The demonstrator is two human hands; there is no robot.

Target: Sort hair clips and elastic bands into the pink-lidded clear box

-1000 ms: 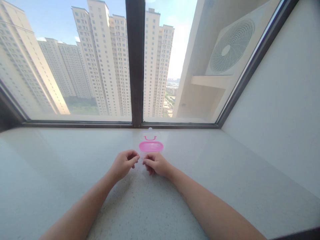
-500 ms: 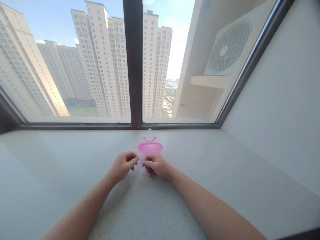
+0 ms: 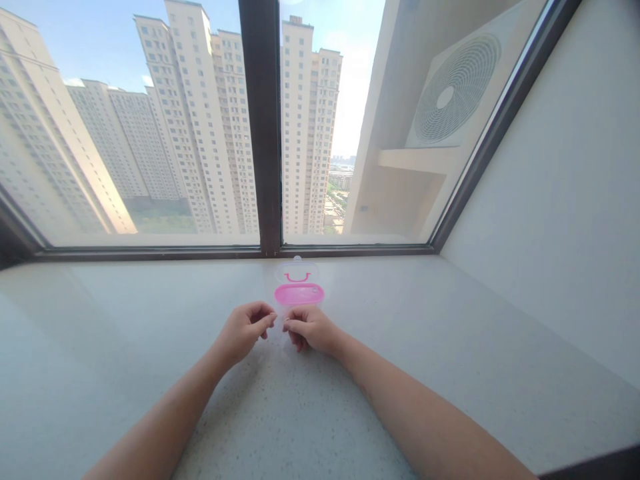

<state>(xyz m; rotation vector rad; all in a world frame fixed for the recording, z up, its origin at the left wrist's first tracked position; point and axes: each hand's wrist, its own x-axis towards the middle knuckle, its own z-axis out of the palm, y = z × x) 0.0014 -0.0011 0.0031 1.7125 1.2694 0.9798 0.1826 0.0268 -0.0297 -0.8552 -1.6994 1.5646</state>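
Observation:
My left hand (image 3: 249, 330) is closed, thumb and index finger pinched over the sill. Close to its right, my right hand (image 3: 309, 328) is closed in a similar pinch, a small gap between the two. Whatever either pinch holds is too small to make out. Just beyond the hands lies a small pink oval case (image 3: 299, 294), open, with its pink rim showing. Its clear lid (image 3: 297, 272), marked with a pink curved line, is folded back toward the window. The near edge of the case is partly behind my right hand.
Both forearms rest over the speckled white sill (image 3: 280, 413). A dark window frame (image 3: 270, 133) stands behind the case. To the right rises a white wall (image 3: 560, 200); tall buildings and a fan unit show outside.
The view has shifted very slightly. Both hands keep nearly the same pinched pose and place beside the case, which has not moved on the sill.

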